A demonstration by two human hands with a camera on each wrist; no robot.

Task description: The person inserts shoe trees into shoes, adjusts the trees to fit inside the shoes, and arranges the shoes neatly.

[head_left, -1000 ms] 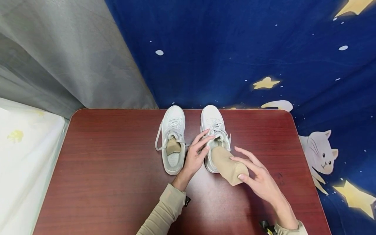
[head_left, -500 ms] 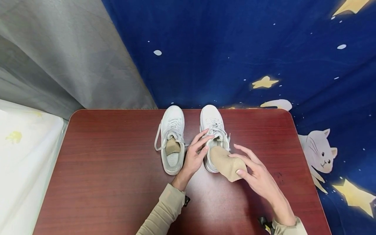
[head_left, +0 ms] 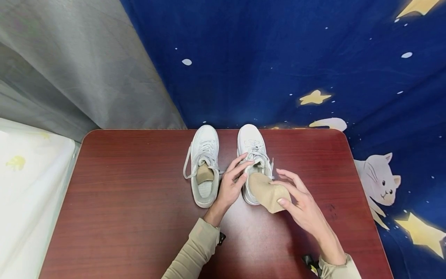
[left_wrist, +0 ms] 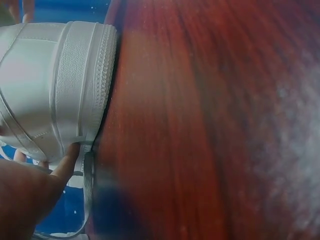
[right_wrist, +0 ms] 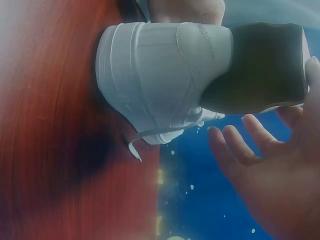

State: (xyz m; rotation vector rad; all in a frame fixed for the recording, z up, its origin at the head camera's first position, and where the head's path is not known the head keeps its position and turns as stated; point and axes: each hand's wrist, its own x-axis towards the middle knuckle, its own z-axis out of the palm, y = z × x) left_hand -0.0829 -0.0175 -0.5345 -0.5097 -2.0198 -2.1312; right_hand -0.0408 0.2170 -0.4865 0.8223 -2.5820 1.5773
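Note:
Two white lace-up sneakers stand side by side at the table's far edge, toes pointing away. My left hand (head_left: 230, 188) rests on the near-left side of the right sneaker (head_left: 250, 137), fingers extended over its collar and laces. My right hand (head_left: 301, 205) pinches the near end of a soft beige shoe stuffer (head_left: 265, 190) between thumb and fingers. The stuffer's far end is in the shoe opening, and its near end sticks out over the heel, tilted up. Inside the left sneaker (head_left: 204, 143), another beige piece (head_left: 204, 173) lies under the tongue. In the right wrist view, the stuffer (right_wrist: 260, 70) looks dark.
The sneakers stand on a reddish-brown wooden table (head_left: 132, 217). Loose laces (head_left: 187, 164) hang beside the left sneaker. Behind the table hang a grey curtain (head_left: 87, 69) and a blue star-patterned curtain (head_left: 244, 58). White cloth (head_left: 31, 193) hangs at the left.
My right hand has moved slightly left and away from me, and the near end of the beige stuffer has shifted with it toward the shoe. My left hand and both sneakers stay put.

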